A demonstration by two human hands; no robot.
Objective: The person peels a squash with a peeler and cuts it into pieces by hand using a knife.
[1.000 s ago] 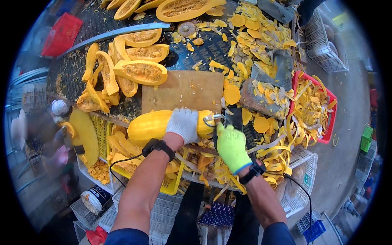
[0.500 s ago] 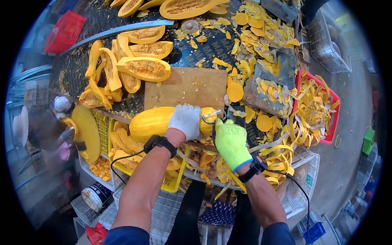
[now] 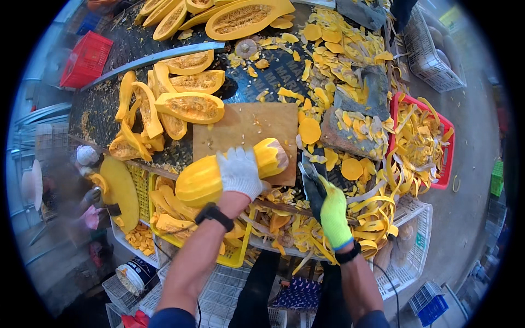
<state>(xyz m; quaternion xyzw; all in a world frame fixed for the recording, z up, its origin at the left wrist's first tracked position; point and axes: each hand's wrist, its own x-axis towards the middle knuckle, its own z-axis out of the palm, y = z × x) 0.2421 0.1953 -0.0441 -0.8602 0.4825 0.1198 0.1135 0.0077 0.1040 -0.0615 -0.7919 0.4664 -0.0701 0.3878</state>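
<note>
A long peeled yellow squash [image 3: 197, 180] lies slantwise across the front of a wooden board [image 3: 246, 120], with a patch of rough skin at its right end. My left hand [image 3: 239, 172], in a white knit glove, is wrapped over the squash's middle. Apart from it, to the right, my right hand [image 3: 331, 210] wears a yellow-green glove with a dark palm side. Its fingers look stretched forward above the peel scraps. I cannot make out anything held in it. Halved squash [image 3: 191, 106] with seeds showing are piled left of the board.
Peel scraps [image 3: 339, 49] cover the table's right side around a stone block [image 3: 353, 134]. A red basket [image 3: 450, 158] of peelings stands at the right. Below the table's front edge is a yellow crate [image 3: 235, 257] of squash pieces. Someone works at the far left beside a yellow board [image 3: 117, 186].
My right hand has come away from the squash's right end, moving right and stretching out. The metal wire tool seen there is out of sight. The squash has tilted, its right end farther from me.
</note>
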